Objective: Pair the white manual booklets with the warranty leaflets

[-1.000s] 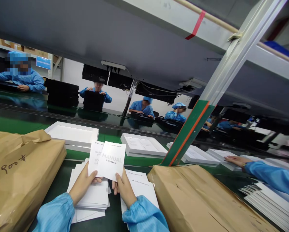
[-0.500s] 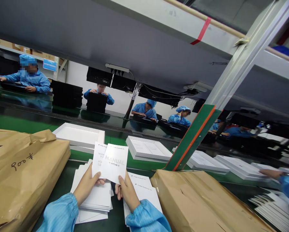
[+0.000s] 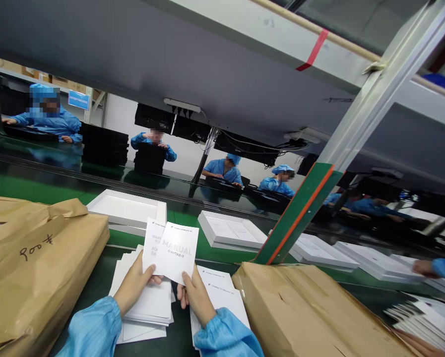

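Note:
My left hand (image 3: 137, 278) is closed on a white warranty leaflet (image 3: 151, 248), pinched under the thumb near its lower edge. My right hand (image 3: 194, 292) pinches a white manual (image 3: 179, 253) by its bottom edge. The manual overlaps the leaflet's right side, and both stand tilted up toward me. Beneath my left hand lies an uneven stack of white booklets (image 3: 148, 310). Under and beside my right hand is a second pile of printed leaflets (image 3: 222, 292).
Brown paper parcels flank me, one at left (image 3: 39, 267) and one at right (image 3: 300, 302). White open boxes (image 3: 127, 206) line the green conveyor (image 3: 183, 218) ahead. A slanted post (image 3: 300, 213) rises at right. A co-worker's hand (image 3: 423, 267) reaches over the boxes. Several people sit across the line.
The white boxes have shifted slightly right along the conveyor. At far right, the co-worker's arm has moved. My hands keep the same hold on the leaflet and manual.

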`<state>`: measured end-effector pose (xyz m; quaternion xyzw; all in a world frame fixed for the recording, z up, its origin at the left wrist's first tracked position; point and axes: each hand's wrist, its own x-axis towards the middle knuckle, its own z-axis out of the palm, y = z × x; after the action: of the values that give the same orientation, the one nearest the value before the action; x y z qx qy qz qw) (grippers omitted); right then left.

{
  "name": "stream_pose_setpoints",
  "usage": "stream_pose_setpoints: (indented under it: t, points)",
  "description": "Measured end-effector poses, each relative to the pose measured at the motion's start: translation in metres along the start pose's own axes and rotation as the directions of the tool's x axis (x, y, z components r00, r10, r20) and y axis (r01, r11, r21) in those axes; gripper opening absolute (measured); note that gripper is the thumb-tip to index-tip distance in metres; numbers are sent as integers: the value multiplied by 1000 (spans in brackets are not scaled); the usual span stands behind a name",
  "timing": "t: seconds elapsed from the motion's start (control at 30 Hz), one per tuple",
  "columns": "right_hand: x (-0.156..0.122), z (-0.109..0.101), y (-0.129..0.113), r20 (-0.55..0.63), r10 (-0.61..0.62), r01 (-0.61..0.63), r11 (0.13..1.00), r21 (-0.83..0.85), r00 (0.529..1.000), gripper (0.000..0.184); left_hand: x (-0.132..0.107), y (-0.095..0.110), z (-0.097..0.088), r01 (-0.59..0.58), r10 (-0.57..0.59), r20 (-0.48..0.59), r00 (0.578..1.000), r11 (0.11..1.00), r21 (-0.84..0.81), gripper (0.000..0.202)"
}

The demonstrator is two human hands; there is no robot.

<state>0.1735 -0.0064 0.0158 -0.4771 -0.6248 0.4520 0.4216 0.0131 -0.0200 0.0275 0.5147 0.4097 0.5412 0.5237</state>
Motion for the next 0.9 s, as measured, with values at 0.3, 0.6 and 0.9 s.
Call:
stream_pose_setpoints:
  t: [0.3,0.6,0.9]
  points:
    - [-2,0,-3,-2,1,-1,1000,-8,1000,51,3,-3,0,-18,18,-2,1000,1000,6,41]
    - [-3,0,-4,1,-3,3,1000,-10,1000,49,2,1,0,-7,7,-2,1000,1000,5,43]
    - [-3,0,-6,-7,1,-1,1000,-5,1000,49,2,1,0,-7,7,-1,1000,1000,7,43]
